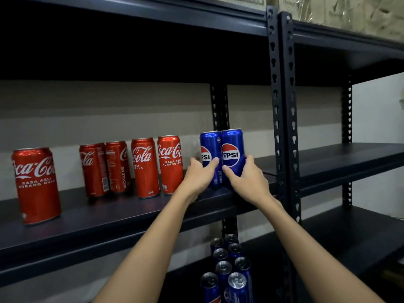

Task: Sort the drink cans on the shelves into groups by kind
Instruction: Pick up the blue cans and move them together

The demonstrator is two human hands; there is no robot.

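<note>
Two hands reach in: the left hand [200,174] grips one tall blue Pepsi can [210,158], the right hand [246,178] its touching twin [233,154], on the black metal shelf [122,213]; beyond stand red Coca-Cola cans [145,167]. Likely next: lift both down to the blue cans below [227,270]

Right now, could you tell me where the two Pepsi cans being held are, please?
The two Pepsi cans stand touching at the right end of the middle shelf, right of the Coca-Cola cans, the left hand and right hand each gripping one.
</note>
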